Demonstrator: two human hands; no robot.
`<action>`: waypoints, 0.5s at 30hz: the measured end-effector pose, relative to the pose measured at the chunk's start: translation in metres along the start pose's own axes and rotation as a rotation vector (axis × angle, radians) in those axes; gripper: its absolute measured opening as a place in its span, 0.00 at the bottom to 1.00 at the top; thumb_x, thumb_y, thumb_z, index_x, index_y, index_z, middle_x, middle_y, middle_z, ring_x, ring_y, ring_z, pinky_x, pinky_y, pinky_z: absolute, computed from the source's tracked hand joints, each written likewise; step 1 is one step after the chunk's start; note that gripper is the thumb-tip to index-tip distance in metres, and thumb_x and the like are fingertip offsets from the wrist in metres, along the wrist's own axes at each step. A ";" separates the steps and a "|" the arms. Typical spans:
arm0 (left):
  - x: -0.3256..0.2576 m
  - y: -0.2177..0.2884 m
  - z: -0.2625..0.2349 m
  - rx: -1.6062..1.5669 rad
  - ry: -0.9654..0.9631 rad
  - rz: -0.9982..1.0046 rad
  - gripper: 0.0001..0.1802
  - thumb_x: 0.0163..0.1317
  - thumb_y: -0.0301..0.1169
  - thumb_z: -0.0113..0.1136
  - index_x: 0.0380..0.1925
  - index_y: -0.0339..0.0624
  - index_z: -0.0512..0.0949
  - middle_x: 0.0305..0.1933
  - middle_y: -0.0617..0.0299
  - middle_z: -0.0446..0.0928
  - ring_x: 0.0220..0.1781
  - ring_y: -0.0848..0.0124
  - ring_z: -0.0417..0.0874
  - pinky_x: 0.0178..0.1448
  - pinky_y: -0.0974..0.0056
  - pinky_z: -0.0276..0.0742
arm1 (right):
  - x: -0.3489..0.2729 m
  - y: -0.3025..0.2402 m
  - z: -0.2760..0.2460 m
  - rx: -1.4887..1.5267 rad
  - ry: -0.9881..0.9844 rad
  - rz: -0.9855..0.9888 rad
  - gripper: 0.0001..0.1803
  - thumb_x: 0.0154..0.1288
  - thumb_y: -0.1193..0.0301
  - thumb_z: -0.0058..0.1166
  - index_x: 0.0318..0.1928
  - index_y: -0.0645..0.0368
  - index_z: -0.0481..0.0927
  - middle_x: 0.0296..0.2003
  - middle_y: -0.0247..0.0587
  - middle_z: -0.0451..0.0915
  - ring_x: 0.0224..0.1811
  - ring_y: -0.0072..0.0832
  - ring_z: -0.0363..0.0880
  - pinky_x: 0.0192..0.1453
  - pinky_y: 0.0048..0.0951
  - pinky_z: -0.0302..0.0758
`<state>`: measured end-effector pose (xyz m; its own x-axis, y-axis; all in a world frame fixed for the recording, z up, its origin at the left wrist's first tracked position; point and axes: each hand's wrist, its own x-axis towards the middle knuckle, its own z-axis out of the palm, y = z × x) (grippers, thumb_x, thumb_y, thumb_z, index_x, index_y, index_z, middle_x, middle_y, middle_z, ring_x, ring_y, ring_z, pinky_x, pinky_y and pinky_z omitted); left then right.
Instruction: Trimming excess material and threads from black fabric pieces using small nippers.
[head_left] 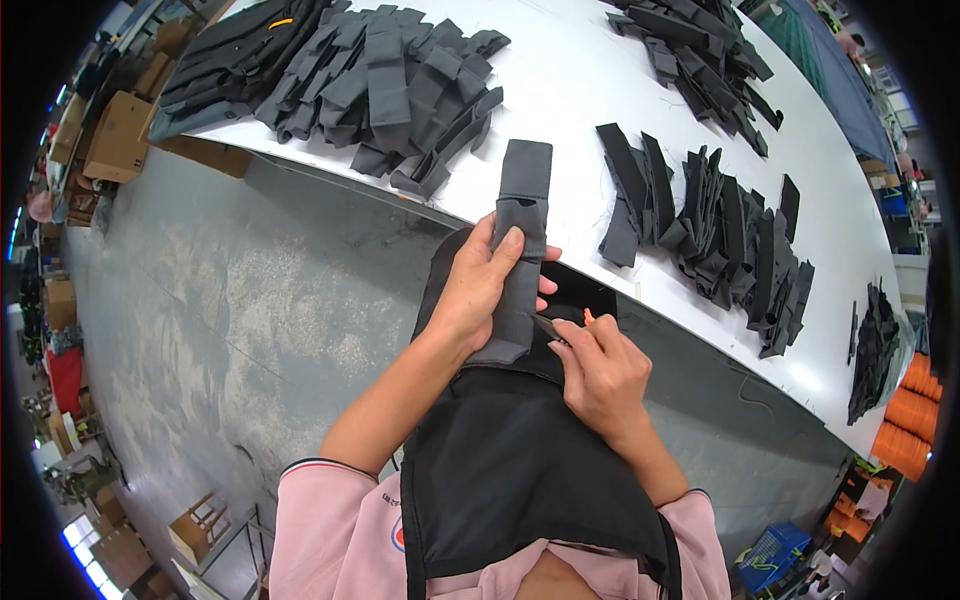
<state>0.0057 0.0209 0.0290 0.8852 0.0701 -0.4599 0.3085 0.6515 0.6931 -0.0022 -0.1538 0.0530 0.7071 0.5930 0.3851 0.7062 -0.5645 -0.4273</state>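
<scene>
Left of the table (565, 60) we see a cardboard box (118, 135); below its right, a blue basket (775, 555), contents unclear. Our half-curled left hand (484, 283) grips a long, flat, dark-grey cloth strip (525, 170) with crosswise folds, at the table's near edge. Our nearly closed right hand (606, 372) pinches a small pointed tool (548, 326).

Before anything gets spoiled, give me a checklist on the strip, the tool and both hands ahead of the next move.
1. Dark grey fabric strip held in the left hand: ok, the hand wraps around it.
2. Small pointed tool held in the right hand: ok, pinched.
3. Tool tip touching the strip: cannot tell, too small to judge.
4. Strip lying flat: not ok, its lower end bends.
5. Strip wholly over the white table: not ok, its lower part is off the edge, above the black apron.
</scene>
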 end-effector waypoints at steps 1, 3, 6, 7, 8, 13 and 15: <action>0.000 0.000 0.000 -0.001 0.001 0.002 0.21 0.71 0.38 0.45 0.58 0.39 0.60 0.44 0.49 0.78 0.30 0.68 0.82 0.29 0.67 0.81 | -0.001 0.000 0.000 0.001 0.000 -0.002 0.15 0.47 0.74 0.64 0.39 0.56 0.79 0.26 0.34 0.68 0.21 0.29 0.71 0.25 0.27 0.67; 0.000 0.001 -0.001 -0.001 0.011 0.010 0.21 0.71 0.38 0.45 0.58 0.40 0.60 0.44 0.49 0.79 0.31 0.68 0.82 0.30 0.67 0.81 | -0.004 0.001 -0.001 0.068 0.065 0.056 0.14 0.48 0.74 0.64 0.38 0.56 0.79 0.25 0.35 0.68 0.20 0.29 0.70 0.24 0.28 0.66; 0.000 0.001 -0.001 0.002 -0.002 0.008 0.21 0.71 0.39 0.45 0.58 0.40 0.60 0.44 0.49 0.79 0.31 0.68 0.82 0.30 0.66 0.81 | -0.002 0.001 0.001 0.051 -0.032 0.049 0.14 0.48 0.74 0.64 0.39 0.56 0.79 0.26 0.35 0.69 0.20 0.30 0.70 0.23 0.28 0.66; 0.000 0.001 0.000 0.001 -0.003 0.009 0.21 0.71 0.39 0.45 0.58 0.40 0.60 0.44 0.49 0.79 0.31 0.68 0.82 0.30 0.66 0.81 | -0.002 0.001 0.000 0.050 -0.031 0.049 0.14 0.48 0.74 0.64 0.39 0.56 0.79 0.26 0.35 0.69 0.20 0.30 0.70 0.23 0.28 0.66; 0.000 0.001 0.000 0.000 -0.004 -0.002 0.21 0.71 0.39 0.45 0.58 0.40 0.60 0.44 0.49 0.79 0.31 0.68 0.82 0.30 0.66 0.81 | -0.002 0.000 -0.001 0.052 -0.020 0.042 0.14 0.48 0.74 0.63 0.39 0.56 0.79 0.26 0.36 0.69 0.19 0.30 0.70 0.23 0.28 0.66; -0.002 -0.002 -0.001 -0.010 -0.001 0.010 0.21 0.71 0.39 0.45 0.58 0.40 0.60 0.45 0.50 0.78 0.32 0.68 0.82 0.31 0.66 0.81 | 0.005 -0.003 -0.002 0.104 -0.031 0.040 0.15 0.49 0.74 0.64 0.39 0.56 0.77 0.28 0.37 0.68 0.20 0.30 0.72 0.23 0.29 0.67; -0.003 -0.004 -0.001 -0.037 -0.011 0.023 0.21 0.71 0.39 0.45 0.58 0.40 0.60 0.45 0.50 0.78 0.32 0.67 0.82 0.32 0.65 0.82 | 0.009 -0.003 0.002 0.090 -0.165 0.064 0.14 0.49 0.74 0.63 0.37 0.57 0.75 0.30 0.37 0.68 0.20 0.31 0.73 0.23 0.30 0.68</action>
<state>0.0014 0.0192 0.0272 0.8958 0.0775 -0.4377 0.2747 0.6776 0.6822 0.0018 -0.1460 0.0557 0.7295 0.6479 0.2192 0.6489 -0.5543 -0.5212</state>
